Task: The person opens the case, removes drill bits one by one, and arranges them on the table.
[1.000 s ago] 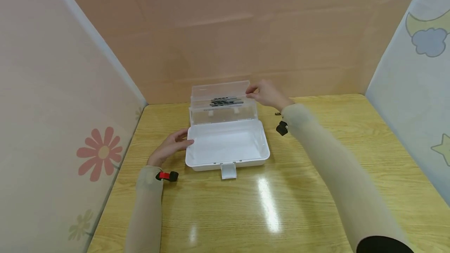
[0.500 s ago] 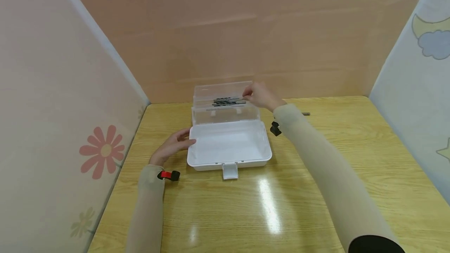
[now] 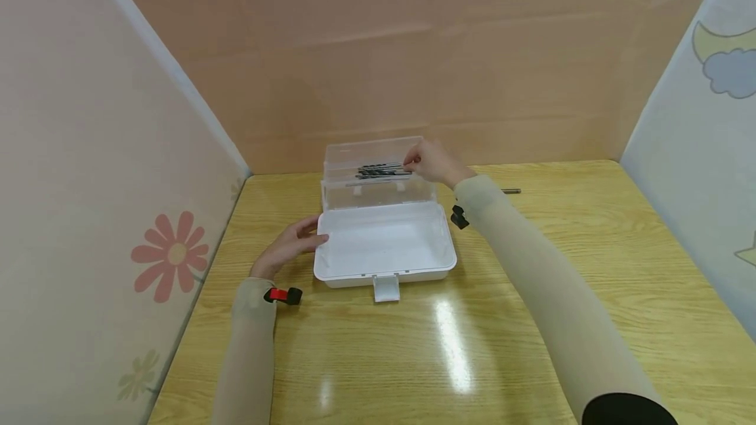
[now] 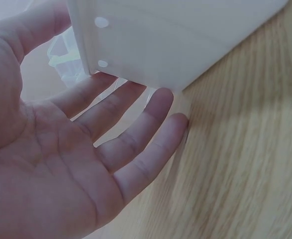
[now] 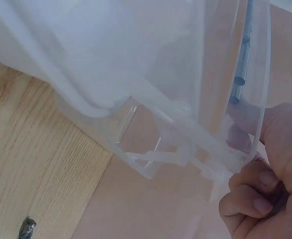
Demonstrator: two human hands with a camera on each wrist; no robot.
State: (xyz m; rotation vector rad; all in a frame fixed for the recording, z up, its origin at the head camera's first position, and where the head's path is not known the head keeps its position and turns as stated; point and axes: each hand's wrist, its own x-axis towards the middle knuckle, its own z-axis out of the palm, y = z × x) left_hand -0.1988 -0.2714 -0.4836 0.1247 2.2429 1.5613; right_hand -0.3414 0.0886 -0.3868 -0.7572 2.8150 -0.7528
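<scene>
A white plastic box (image 3: 386, 241) stands open on the table, its clear lid (image 3: 378, 195) tilted back behind it. Several dark twist drill bits (image 3: 378, 170) lie in the lid's upper compartment; the right wrist view catches their shank ends (image 5: 239, 82) through the plastic. My left hand (image 3: 289, 246) holds the box's left side, thumb over the rim and fingers along the outer wall. At the lid's right end, my right hand (image 3: 434, 161) reaches in with bent fingers next to the shanks. Whether it pinches a bit is hidden by the lid and the hand.
One more drill bit (image 3: 511, 191) lies on the wooden table (image 3: 590, 248), right of the box, partly behind the right sleeve. A front latch (image 3: 386, 288) hangs down from the box. An orange-brown backdrop (image 3: 378, 51) rises behind; printed panels (image 3: 697, 169) flank the table.
My right hand has shifted left and slightly down, into the lid by the bits' ends. More of the loose bit on the table shows now. My left hand stays on the box.
</scene>
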